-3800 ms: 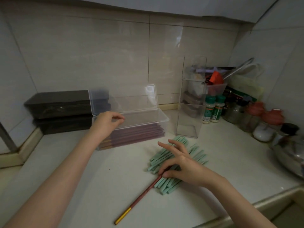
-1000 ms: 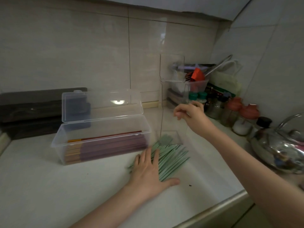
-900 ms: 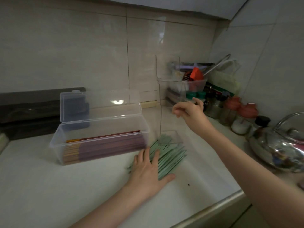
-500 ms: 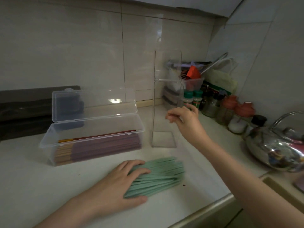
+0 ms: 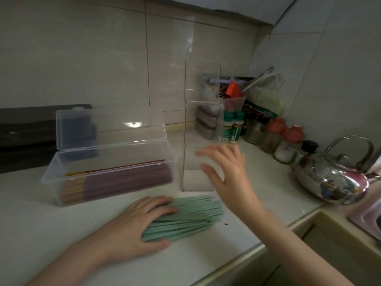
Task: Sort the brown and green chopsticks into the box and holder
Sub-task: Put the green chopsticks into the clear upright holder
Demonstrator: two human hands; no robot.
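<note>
Fingers of the left hand [image 5: 134, 223] curl round the green chopsticks [image 5: 195, 213]; the right hand [image 5: 228, 178] is spread, empty, by the holder [image 5: 198, 120].

Bare counter [image 5: 51, 234] front-left, wide open for a hand. Behind it the box [image 5: 111, 159], open on top; its lid [image 5: 111, 129] stands up at the back and blocks entry from behind. Narrow gap between box and holder [image 5: 202, 85]. Holder is tall, upright, top open; right hand [image 5: 228, 176], fingers spread and blurred, sits in front of its lower half. The green chopsticks [image 5: 195, 215] lie just in front of the holder; left hand [image 5: 136, 226] holds their left end, right end uncovered. Crowd of jars [image 5: 233, 129] behind the holder. Free strip of counter between holder and kettle [image 5: 334, 180].
</note>
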